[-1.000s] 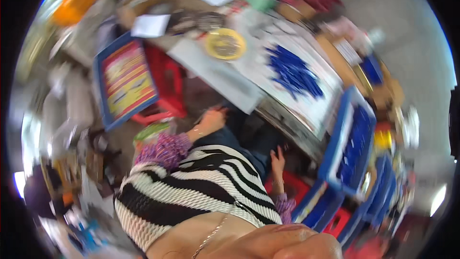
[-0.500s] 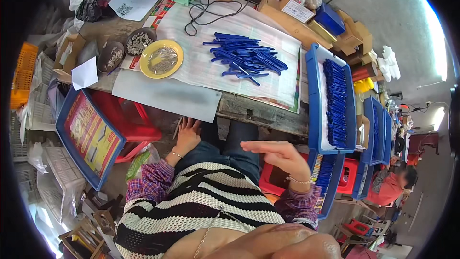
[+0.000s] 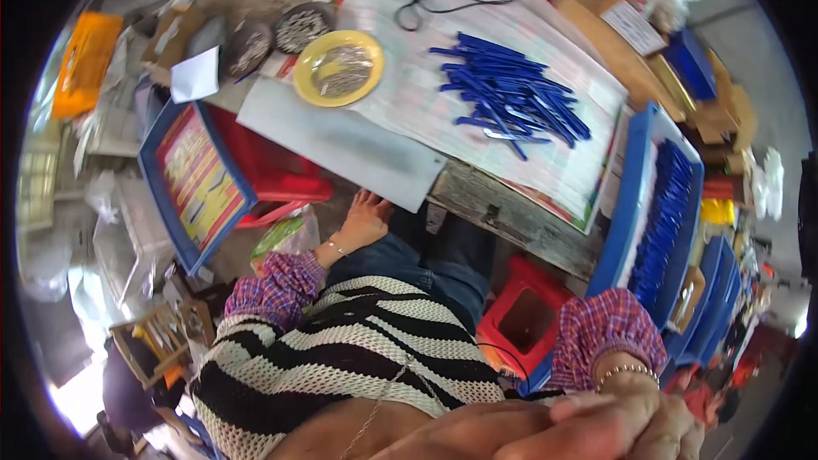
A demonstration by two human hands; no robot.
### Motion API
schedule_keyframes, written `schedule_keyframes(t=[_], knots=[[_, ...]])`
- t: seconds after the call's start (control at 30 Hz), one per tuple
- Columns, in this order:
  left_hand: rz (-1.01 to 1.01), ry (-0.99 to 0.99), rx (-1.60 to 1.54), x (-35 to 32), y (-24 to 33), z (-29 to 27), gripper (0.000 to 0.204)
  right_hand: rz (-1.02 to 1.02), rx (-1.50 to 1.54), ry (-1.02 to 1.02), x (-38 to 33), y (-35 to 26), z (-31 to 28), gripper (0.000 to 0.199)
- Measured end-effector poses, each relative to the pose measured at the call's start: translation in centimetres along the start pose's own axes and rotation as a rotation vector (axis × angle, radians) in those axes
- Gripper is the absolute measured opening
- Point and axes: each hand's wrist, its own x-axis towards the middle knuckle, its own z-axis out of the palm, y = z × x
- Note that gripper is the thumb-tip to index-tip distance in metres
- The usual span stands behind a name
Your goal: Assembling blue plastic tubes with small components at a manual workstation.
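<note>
My left hand rests by my lap at the near edge of a grey sheet, fingers stretched out and holding nothing visible. Up close at the lower right, my right hand is raised near my upper body, its fingers blurred by motion. A pile of slim blue plastic handles lies on the white-covered table. To its left stands a yellow bowl of thin metal pieces. Two dark bowls of small metal parts, one a dark round bowl, sit beyond it.
A blue tray packed with blue handles stands at the table's right end. Under the table are a red stool and, at left, a blue tray against another red stool. A black cable lies at the back.
My right hand has moved from over my lap down and right, close to my upper body. The whole view has shifted and tilted; my left hand stays by the grey sheet.
</note>
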Motion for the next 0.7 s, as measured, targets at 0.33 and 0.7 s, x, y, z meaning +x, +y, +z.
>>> schedule_keyframes(t=[0.33,0.7], knots=[[-0.035,-0.053,-0.057,0.1,0.9,-1.1,0.044,0.070,0.181,-0.333,-0.9,0.4,1.0,0.040],[0.000,-0.022,-0.050,0.5,1.1,-0.6,0.048,0.469,1.714,-0.523,-4.7,0.1,2.9,0.031]])
